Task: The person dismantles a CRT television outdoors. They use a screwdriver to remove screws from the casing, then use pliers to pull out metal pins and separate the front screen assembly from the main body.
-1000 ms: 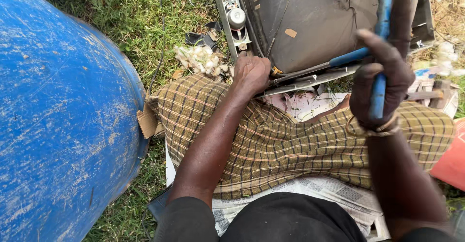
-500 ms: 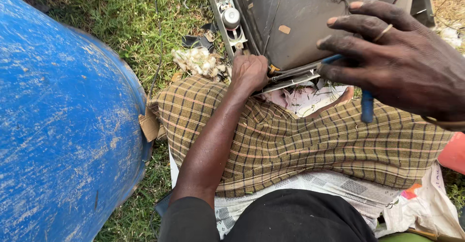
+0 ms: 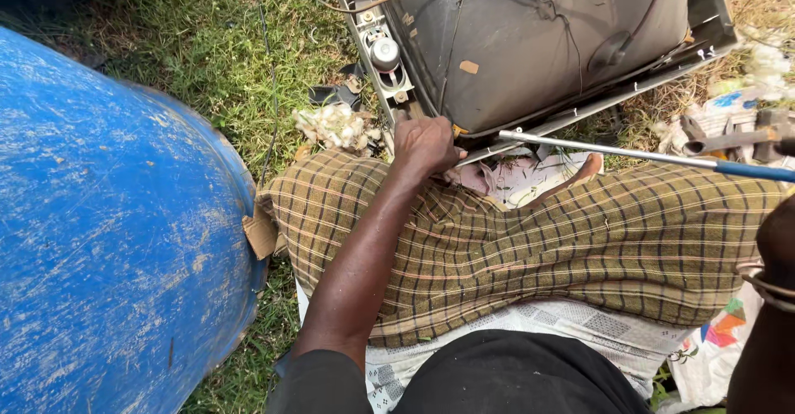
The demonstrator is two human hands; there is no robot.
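Left hand (image 3: 426, 143) clenched on lower edge of tube (image 3: 530, 41), knuckles up, same spot as before. Right hand mostly out of view at right edge, only wrist with bracelet (image 3: 766, 286) showing; grip on screwdriver (image 3: 646, 156) cannot be told. Half a second ago spread wide across upper right, covering tube; now pulled back and low. Screwdriver then near upright, blue handle against tube; now lying almost level, metal shaft across lap, tip just right of left hand at tube's rim, blue handle at far right.

Near: black shirt (image 3: 513, 381), printed paper (image 3: 580, 323) under lap. Checked cloth (image 3: 580, 240) over legs, unchanged. Blue drum (image 3: 108, 240) at left, touching cloth, cardboard scrap (image 3: 258, 232) wedged between.

Further: pale rag (image 3: 335, 126) on grass (image 3: 207, 41) just left of hand. Tube tilted, grey back up, sitting in pale frame (image 3: 368, 25) with round silver knob (image 3: 385, 52). Thin wire (image 3: 389, 0) looping over tube top. Camera view closer, shifted a little since earlier. Scrap bits (image 3: 729, 128) at far right.
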